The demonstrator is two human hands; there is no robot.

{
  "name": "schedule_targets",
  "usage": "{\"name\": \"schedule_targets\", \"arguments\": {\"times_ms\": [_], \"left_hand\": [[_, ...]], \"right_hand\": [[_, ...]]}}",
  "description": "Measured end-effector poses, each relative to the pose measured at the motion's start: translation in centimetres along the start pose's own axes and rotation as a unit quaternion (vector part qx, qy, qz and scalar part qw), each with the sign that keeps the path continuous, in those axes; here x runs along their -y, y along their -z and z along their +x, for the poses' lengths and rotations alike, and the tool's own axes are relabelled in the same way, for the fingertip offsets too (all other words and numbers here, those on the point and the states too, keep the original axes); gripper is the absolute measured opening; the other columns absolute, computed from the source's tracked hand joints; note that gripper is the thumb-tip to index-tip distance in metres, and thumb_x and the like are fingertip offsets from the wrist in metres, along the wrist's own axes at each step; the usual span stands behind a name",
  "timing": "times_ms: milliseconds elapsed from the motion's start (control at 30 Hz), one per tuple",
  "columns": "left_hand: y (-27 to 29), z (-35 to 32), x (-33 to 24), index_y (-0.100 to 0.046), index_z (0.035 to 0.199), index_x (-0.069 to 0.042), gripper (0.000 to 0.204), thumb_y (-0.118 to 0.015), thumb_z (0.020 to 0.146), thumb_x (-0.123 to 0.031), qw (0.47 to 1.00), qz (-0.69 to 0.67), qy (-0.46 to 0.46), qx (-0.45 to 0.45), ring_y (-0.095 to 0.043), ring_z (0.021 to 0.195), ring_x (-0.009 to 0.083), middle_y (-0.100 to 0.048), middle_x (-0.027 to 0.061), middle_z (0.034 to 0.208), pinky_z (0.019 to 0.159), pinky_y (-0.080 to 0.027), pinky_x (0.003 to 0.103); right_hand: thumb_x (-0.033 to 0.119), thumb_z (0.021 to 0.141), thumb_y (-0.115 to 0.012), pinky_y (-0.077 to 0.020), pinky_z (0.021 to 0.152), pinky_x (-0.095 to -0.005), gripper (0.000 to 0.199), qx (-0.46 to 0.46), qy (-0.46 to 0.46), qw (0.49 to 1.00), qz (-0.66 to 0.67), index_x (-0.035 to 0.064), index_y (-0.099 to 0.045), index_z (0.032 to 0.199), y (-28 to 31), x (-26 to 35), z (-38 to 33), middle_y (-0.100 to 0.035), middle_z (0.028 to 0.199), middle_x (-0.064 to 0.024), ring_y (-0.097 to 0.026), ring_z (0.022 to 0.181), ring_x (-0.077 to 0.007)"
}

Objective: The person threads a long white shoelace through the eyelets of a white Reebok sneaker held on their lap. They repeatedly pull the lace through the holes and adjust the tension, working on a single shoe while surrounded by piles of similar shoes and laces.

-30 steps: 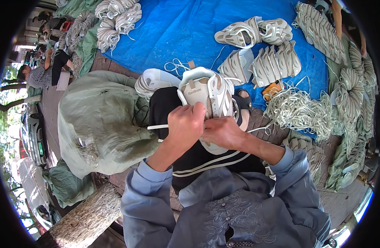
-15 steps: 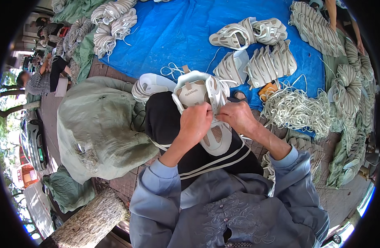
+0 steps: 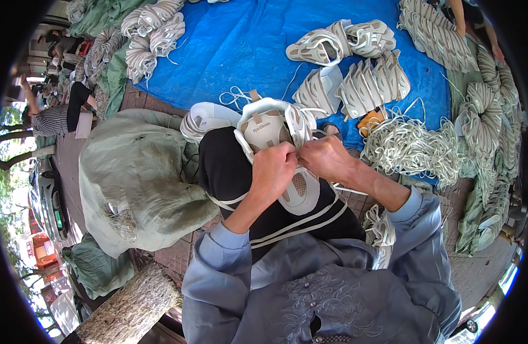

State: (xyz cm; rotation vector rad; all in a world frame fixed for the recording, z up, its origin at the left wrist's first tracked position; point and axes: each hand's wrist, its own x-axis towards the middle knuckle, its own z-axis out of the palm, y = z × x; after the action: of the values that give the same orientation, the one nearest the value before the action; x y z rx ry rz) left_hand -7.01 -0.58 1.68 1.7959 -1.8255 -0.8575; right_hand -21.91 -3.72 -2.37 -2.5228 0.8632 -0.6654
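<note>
A white and beige sneaker (image 3: 268,127) rests on my black-trousered knee, its toe toward me and its tongue upright. My left hand (image 3: 273,167) is closed at the lower eyelets, gripping the shoe's front opening. Close against it, my right hand (image 3: 331,159) pinches at the other eyelet edge. A white lace (image 3: 320,133) loops out behind the right hand, and a lace end (image 3: 350,189) trails below it. My fingers hide the pinch points themselves. Just beyond the knee lies another white shoe (image 3: 209,118).
On the blue tarp (image 3: 235,51) lie rows of sneakers (image 3: 374,86) and a heap of white laces (image 3: 416,150). A grey-green sack (image 3: 140,178) stands at my left, with a tree trunk (image 3: 126,307) nearer. More shoe bundles (image 3: 482,114) line the right. Another person's arm (image 3: 458,17) reaches in at upper right.
My right hand has turned and risen slightly, its knuckles higher beside the left hand. The left hand stays at the eyelets. My view has shifted a little.
</note>
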Motion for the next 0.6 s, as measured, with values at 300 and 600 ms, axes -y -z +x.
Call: {"name": "schedule_targets", "arguments": {"times_ms": [300, 600], "left_hand": [[0.8, 2.3, 0.3, -0.062, 0.072, -0.006, 0.011, -0.052, 0.07, -0.008, 0.98, 0.121, -0.051, 0.148, -0.057, 0.063, 0.033, -0.058, 0.016, 0.066, 0.058, -0.045, 0.04], [1.6, 1.6, 0.5, -0.055, 0.071, -0.002, 0.006, -0.055, 0.069, -0.007, 0.915, 0.31, -0.223, 0.131, -0.059, 0.056, 0.0269, -0.055, 0.0143, 0.06, 0.048, -0.045, 0.036]], "right_hand": [[0.013, 0.063, -0.064, -0.0451, 0.052, -0.0319, 0.011, 0.001, -0.176, 0.95, 0.259, 0.0041, -0.059, 0.061, -1.1, -1.0, -1.1, -0.053, 0.057, -0.0061, -0.055, 0.054, -0.0211], [0.012, 0.061, -0.068, -0.0454, 0.065, -0.0333, 0.025, -0.057, -0.05, 0.983, 0.169, 0.0077, -0.059, 0.083, 0.8, -0.9, 1.1, -0.054, 0.071, -0.0052, -0.055, 0.073, -0.0235]]}}
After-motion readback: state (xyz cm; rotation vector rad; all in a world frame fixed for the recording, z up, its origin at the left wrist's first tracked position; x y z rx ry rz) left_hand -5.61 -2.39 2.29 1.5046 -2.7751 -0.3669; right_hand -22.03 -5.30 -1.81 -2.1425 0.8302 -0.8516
